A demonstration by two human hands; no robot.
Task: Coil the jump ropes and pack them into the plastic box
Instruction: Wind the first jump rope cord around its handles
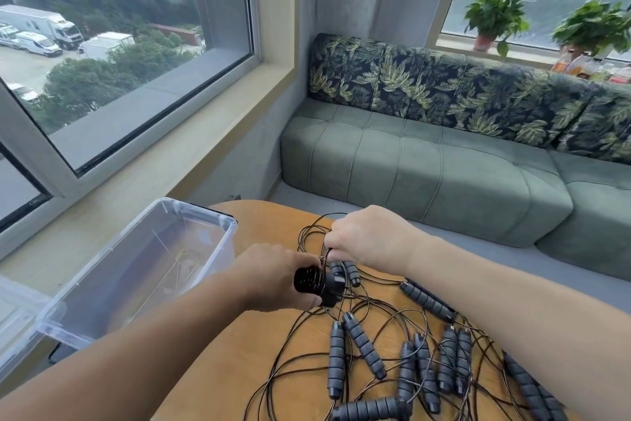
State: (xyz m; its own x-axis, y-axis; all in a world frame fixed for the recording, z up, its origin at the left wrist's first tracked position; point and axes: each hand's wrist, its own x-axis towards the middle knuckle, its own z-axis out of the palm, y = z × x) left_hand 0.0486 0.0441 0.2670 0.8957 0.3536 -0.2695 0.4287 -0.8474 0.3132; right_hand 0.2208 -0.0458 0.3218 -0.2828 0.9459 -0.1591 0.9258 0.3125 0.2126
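The left hand (276, 279) is clenched around a black handle (309, 280) with thin cord wound in tight turns about it; the handle's ribbed end sticks out past the thumb. Just beyond that grip, the right hand (367, 238) has its fingers closed, pinching the cord (326, 255) where it rises from the handle. Loose loops of the same thin cord spread away from both hands over the wooden table (239, 369).

Beside the held handle, two more handles (345, 272) lie just under the right hand. Nearer the person than the grip, the other ropes (409, 366) lie in a tangle, their grey ribbed handles scattered among crossing cords.

To the left of the left hand sits the clear box (218, 257), open, at the table's edge; no rope shows in it. Its lid (13, 311) lies further left. Beyond the hands stands a green sofa (426, 164).
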